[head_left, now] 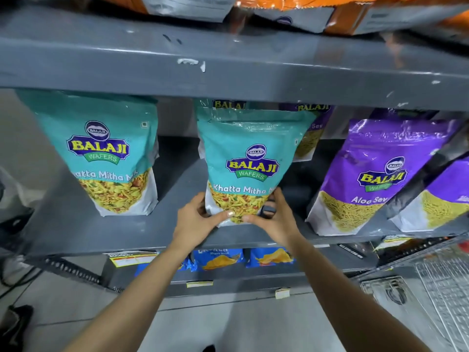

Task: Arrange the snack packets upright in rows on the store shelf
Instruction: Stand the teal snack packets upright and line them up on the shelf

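A teal Khatta Mitha packet [250, 158] stands upright in the middle of the grey shelf [106, 232]. My left hand [196, 219] grips its lower left corner and my right hand [272, 215] grips its lower right corner, thumbs on the front. A second teal packet [99, 151] stands upright to the left, apart from it. More packets stand behind the held one, mostly hidden. On the right, a purple Aloo Sev packet [380, 174] stands upright, with another purple packet [441, 196] beside it at the frame edge.
The shelf above [228, 62] hangs low over the packet tops and carries orange packets [279, 3]. Blue chip packets [218, 259] lie on the shelf below. A wire trolley basket [436, 283] stands at the lower right. Bare shelf shows between the two teal packets.
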Tool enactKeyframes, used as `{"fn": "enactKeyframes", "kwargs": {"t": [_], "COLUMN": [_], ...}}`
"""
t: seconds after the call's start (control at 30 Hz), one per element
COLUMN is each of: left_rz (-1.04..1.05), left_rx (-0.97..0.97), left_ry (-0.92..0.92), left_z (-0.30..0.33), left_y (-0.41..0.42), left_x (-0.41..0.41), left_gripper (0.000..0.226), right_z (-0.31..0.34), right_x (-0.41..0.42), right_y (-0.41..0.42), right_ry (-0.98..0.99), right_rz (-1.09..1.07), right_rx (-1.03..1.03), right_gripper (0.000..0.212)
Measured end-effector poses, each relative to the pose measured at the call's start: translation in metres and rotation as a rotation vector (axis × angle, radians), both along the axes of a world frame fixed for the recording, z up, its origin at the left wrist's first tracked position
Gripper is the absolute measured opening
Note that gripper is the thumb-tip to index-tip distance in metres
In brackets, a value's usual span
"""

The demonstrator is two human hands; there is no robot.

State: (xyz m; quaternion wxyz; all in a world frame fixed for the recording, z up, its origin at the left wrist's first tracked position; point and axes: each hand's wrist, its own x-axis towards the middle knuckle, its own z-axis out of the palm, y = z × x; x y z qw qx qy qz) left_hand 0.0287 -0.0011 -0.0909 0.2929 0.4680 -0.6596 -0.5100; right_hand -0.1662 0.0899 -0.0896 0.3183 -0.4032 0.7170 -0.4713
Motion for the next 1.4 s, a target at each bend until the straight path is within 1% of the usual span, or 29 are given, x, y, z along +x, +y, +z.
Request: {"fn": "enactKeyframes", "kwargs": {"t": [0.13,0.3,0.47,0.67,0.83,0.9,0.97,1.0,1.03,1.07,1.13,1.17,1.2,1.23,1.3,1.37,1.4], "left_rz": [-0.011,-0.037,-0.051,-0.054,-0.057,-0.064,-0.052,-0.018,0.044,0.127,0.313,0.409,0.509,0.601,0.748,0.816,0.808], "left_rx": [0.03,0.037,0.033,0.025,0.029,0.045,0.073,0.084,0.087,0.067,-0.024,-0.067,-0.102,-0.137,-0.218,-0.239,-0.208], "left_ry": [0.042,0.056,0.056,0.056,0.067,0.087,0.127,0.146,0.158,0.167,0.211,0.24,0.272,0.305,0.347,0.353,0.33], "left_z": [0.0,0.001,0.0,0.0,0.0,0.002,0.002,0.001,0.0,-0.001,-0.003,-0.003,-0.002,-0.001,0.0,0.001,0.001], "left_y": [0.016,0.02,0.02,0.022,0.026,0.028,0.031,0.031,0.031,0.031,0.029,0.026,0.021,0.014,-0.005,-0.028,-0.042], "left_x": [0.002,0.005,0.007,0.009,0.01,0.012,0.017,0.022,0.029,0.037,0.06,0.072,0.084,0.097,0.123,0.146,0.157], "left_gripper": [0.051,0.055,0.059,0.055,0.057,0.056,0.056,0.055,0.051,0.042,0.016,0.006,0.003,0.006,0.01,0.03,0.041], "right_z": [-0.002,-0.003,0.0,0.001,0.004,0.008,0.014,0.02,0.026,0.029,0.034,0.032,0.03,0.026,0.026,0.03,0.033], "right_x": [0.004,0.012,0.017,0.019,0.021,0.024,0.03,0.036,0.044,0.053,0.076,0.088,0.1,0.112,0.138,0.164,0.175], "right_y": [0.018,0.031,0.035,0.038,0.041,0.044,0.05,0.053,0.057,0.06,0.062,0.06,0.057,0.05,0.03,0.005,-0.01], "right_ry": [0.033,0.035,0.027,0.037,0.032,0.019,-0.015,0.017,0.094,0.218,0.488,0.567,0.595,0.589,0.56,0.534,0.505], "right_rz": [-0.021,-0.044,-0.057,-0.058,-0.049,-0.06,-0.16,-0.234,-0.303,-0.352,-0.358,-0.307,-0.228,-0.136,0.033,0.138,0.167], "right_rx": [0.008,-0.025,-0.039,-0.032,-0.036,-0.095,-0.208,-0.261,-0.313,-0.365,-0.464,-0.52,-0.571,-0.599,-0.587,-0.522,-0.485], "right_gripper": [0.081,0.081,0.084,0.083,0.087,0.093,0.1,0.095,0.083,0.066,0.028,0.019,0.02,0.023,0.027,0.026,0.024]}}
